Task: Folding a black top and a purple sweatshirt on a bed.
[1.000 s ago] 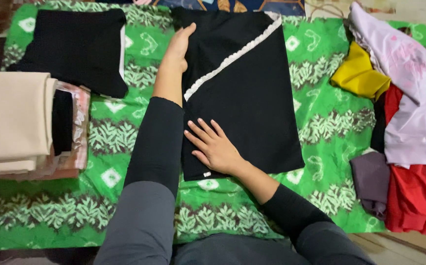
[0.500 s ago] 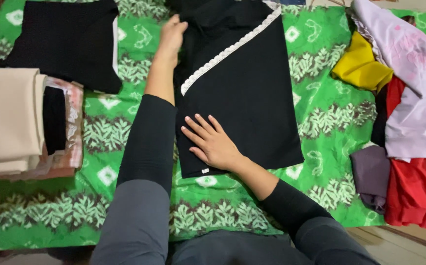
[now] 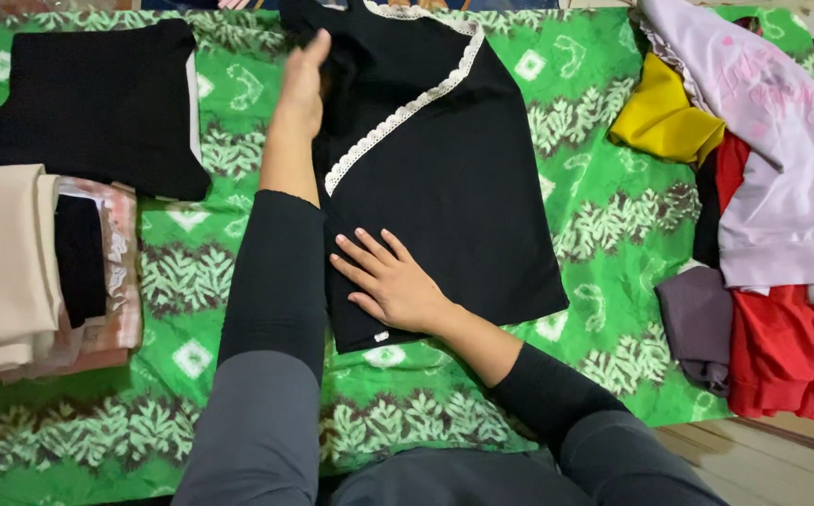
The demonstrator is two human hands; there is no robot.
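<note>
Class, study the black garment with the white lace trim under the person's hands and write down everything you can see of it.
The black garment is a plain, matte cloth piece lying flat and partly folded on the green patterned sheet. A white lace trim runs diagonally across its upper half. The right hand presses flat on its lower left corner; the left hand grips its upper left edge. A small white tag shows at its bottom hem.

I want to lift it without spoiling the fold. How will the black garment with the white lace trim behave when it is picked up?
The black garment is probably floppy: it lies flat and thin on the green patterned cloth. It likely unfolds if lifted by one edge, since the right hand presses it flat and the left hand grips its top. It seems light.
</note>
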